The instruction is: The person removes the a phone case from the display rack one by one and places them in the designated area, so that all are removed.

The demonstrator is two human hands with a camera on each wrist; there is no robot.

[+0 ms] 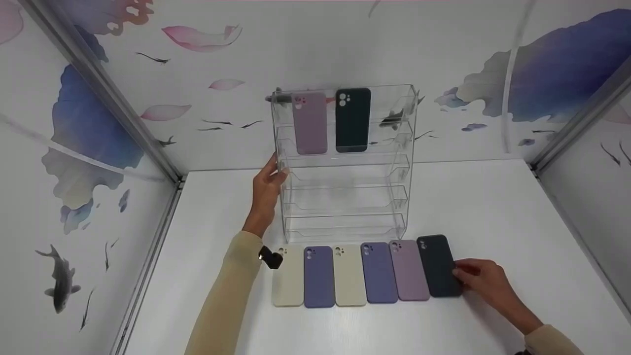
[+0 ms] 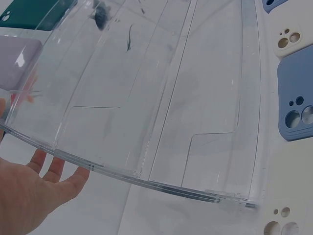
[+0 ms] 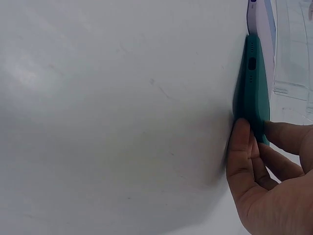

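Note:
A clear acrylic tiered rack (image 1: 345, 202) stands upright at the back of the table. My left hand (image 1: 267, 190) grips its left side, thumb at the front and fingers behind the side panel; in the left wrist view the fingertips (image 2: 78, 177) show at the panel's edge. On the top tier lean a mauve phone case (image 1: 310, 123) and a dark green phone case (image 1: 353, 118). With thumb and fingers, my right hand (image 1: 485, 281) pinches the right edge of another dark green phone case (image 1: 438, 266), at the right end of a row in front of the rack.
The row also holds a mauve case (image 1: 410, 271), two purple-blue cases, one at its left part (image 1: 319, 276), and two cream cases, one at the far left end (image 1: 288, 283). White printed panels (image 1: 315, 44) wall in the white table (image 1: 207, 296) at the back and sides.

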